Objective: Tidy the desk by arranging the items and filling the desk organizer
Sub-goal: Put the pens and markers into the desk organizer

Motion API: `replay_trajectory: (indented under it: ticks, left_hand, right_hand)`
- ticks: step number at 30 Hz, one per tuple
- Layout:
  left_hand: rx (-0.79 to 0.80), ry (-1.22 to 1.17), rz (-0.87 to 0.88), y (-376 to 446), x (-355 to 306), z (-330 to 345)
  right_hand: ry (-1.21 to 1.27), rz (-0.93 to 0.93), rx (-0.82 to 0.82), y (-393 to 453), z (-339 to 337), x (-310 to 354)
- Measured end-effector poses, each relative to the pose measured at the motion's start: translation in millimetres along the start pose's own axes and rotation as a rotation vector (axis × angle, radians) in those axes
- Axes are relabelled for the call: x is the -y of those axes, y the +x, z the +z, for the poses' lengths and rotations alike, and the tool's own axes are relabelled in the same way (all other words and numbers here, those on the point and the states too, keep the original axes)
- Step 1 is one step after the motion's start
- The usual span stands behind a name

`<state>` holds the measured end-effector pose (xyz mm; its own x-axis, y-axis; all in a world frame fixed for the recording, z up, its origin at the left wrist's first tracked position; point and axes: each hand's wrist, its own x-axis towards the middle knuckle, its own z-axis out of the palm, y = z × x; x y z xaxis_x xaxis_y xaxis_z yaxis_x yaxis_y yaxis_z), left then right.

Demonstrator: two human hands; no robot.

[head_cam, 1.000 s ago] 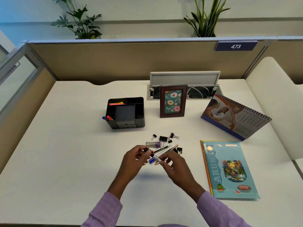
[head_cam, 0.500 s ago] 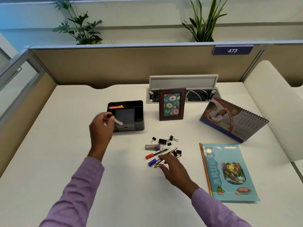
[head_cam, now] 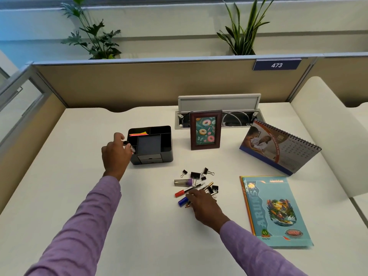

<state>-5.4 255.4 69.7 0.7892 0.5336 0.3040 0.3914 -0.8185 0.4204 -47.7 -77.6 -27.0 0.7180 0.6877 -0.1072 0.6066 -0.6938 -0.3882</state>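
Moved since earlier frame: left hand (head_cam: 116,154) now reaches the left wall of the desk organizer (head_cam: 151,144), having come closer from just short of it; right hand (head_cam: 203,204) has slid further onto the loose pile.
Left hand, state: fingers curled round a pen (head_cam: 130,147), pinching it at the organizer's left rim.
Pen, long axis: tilted, black cap up and toward the far edge of the table (head_cam: 69,186), lower end pointing down into a left-side compartment; how deep it sits cannot be told.
Right hand, state: fingers bent down over the pile, touching pens; whether any is gripped cannot be told.
Pile, location: middle of the table, nearer the front edge than the organizer; holds a red-capped pen (head_cam: 180,193), a blue-capped pen (head_cam: 182,201), a gold-tipped pen (head_cam: 209,185), binder clips (head_cam: 196,174) and a small purple-ended case (head_cam: 183,182).
Pile, long axes: pens lie roughly parallel, slanting from near-left to far-right.
Deciding relation: organizer stands to the far left of the pile, well apart; left hand is the nearer to it, right hand the nearer to the pile.
Judgement: release by the left, next pick by the right.
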Motion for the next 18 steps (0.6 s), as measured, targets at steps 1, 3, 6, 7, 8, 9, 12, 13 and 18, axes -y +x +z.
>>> replay_trajectory:
  ticks: [1, 3, 6, 7, 8, 9, 12, 13, 18]
  left_hand:
    - [0.016, 0.034, 0.014, 1, 0, 1]
    - [0.050, 0.099, 0.029, 3, 0, 4]
    - [0.097, 0.165, 0.019, 3, 2, 7]
    - [0.106, 0.176, 0.012, 3, 2, 7]
    - [0.112, 0.186, 0.008, 2, 2, 8]
    - [0.118, 0.198, 0.006, 2, 1, 9]
    - [0.115, 0.225, 0.002, 2, -3, 10]
    - [0.109, 0.227, -0.002, 2, -4, 9]
    - [0.108, 0.208, -0.010, 0, 1, 9]
  right_hand:
    - [-0.020, -0.004, 0.010, 1, 2, -2]
    - [-0.073, -0.016, 0.036, 3, 3, -4]
    - [-0.136, -0.032, 0.046, 7, 4, -8]
    - [-0.143, -0.037, 0.044, 8, 4, -9]
    - [-0.146, -0.043, 0.040, 9, 5, -10]
    - [-0.145, -0.048, 0.039, 9, 5, -10]
    - [-0.137, -0.068, 0.036, 13, 8, -12]
    - [-0.138, -0.071, 0.036, 14, 8, -12]
    - [-0.186, -0.095, 0.026, 21, 0, -7]
